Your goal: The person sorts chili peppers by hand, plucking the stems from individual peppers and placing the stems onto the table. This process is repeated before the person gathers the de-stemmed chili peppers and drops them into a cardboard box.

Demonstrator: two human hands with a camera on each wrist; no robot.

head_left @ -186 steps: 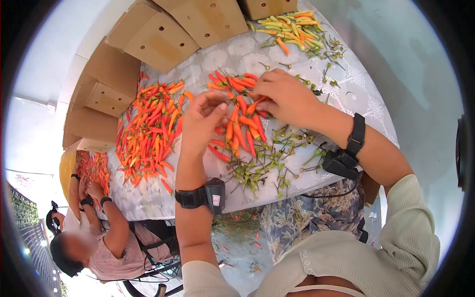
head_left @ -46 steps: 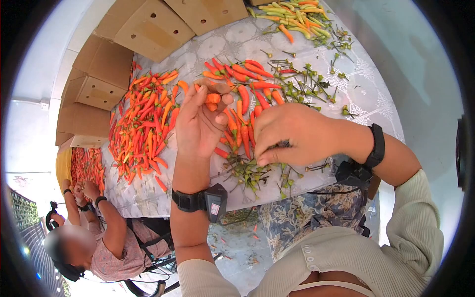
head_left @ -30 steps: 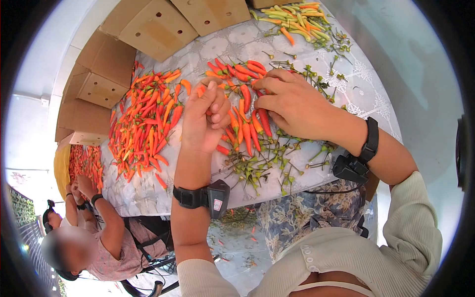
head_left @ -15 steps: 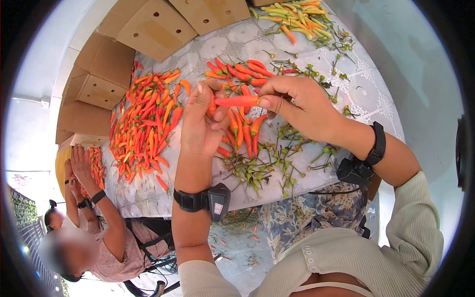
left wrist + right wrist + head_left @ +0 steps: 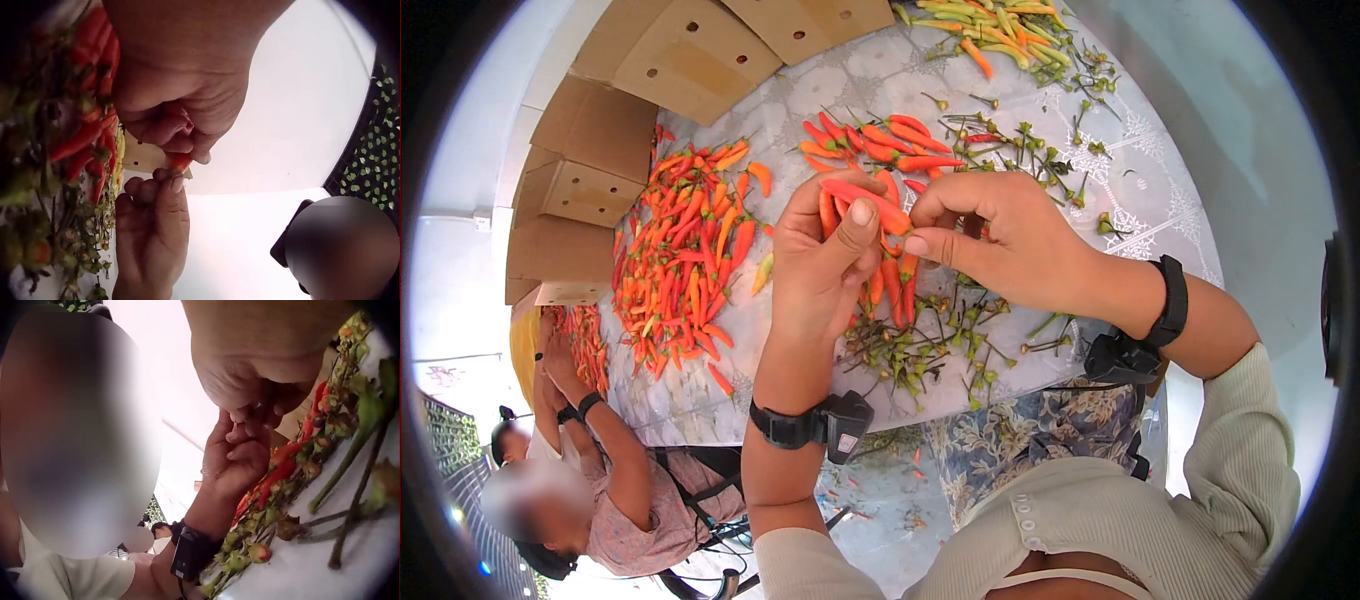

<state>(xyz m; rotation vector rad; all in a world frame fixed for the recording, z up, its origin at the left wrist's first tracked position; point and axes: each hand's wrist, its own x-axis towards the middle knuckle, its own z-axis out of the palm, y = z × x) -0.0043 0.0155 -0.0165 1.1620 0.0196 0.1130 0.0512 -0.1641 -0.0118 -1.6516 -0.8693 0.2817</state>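
Destemming appears in hand: left grip [image 5: 818, 268] closed around chili [image 5: 887, 211]; right grip [image 5: 1022, 232] pinches its stem end. Next: brace chili, detach stem.

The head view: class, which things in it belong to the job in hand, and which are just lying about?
Seemingly in the job:
red chilli between left hand and right hand
red-orange chilli pile
loose green stems

Seemingly lying about:
cardboard boxes
red bits on the floor

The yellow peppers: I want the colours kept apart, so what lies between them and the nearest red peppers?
In the head view, a few loose stems lie on the tablecloth between the yellow peppers and the red peppers.
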